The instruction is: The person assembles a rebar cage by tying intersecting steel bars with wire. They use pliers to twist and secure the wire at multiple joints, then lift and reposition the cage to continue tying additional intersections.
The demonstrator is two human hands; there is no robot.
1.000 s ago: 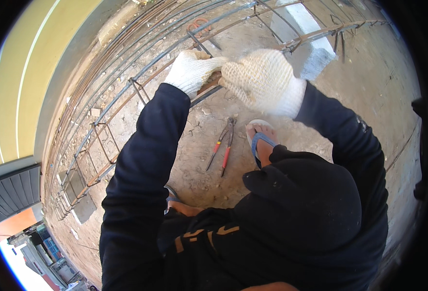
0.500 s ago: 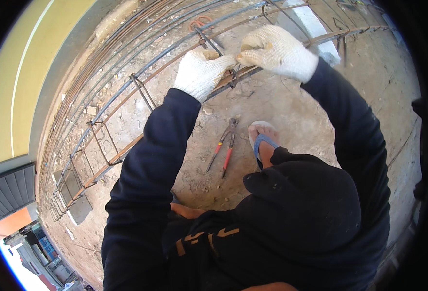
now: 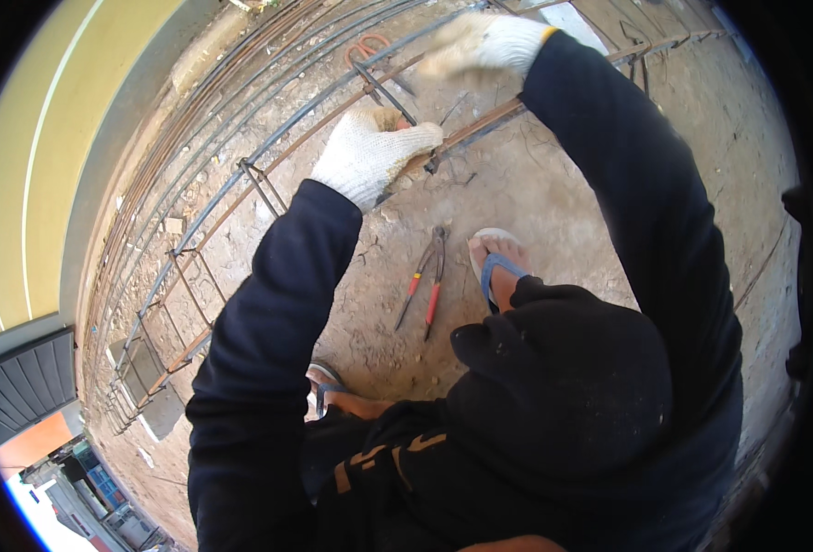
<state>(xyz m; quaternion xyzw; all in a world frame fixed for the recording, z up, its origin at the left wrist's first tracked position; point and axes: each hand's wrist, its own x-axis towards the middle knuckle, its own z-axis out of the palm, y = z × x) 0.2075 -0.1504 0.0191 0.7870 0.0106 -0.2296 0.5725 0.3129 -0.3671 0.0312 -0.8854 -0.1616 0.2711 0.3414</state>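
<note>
White knit glove, coarse weave, on left hand (image 3: 374,155): fingers curled closed around the rebar cage (image 3: 482,126) at a tie corner. Right hand (image 3: 487,46), also gloved, motion-blurred, is over the cage's far bars; can't tell how open its fingers are or if they hold anything. Cage: long, open box of thin steel bars, rusty brown and dull grey, squarish stirrups, runs near left to far right. Steel pincers (image 3: 435,296), 2 red grips spread in a V, lie nearer on rough, crumbly dirt (image 3: 553,221).
</note>
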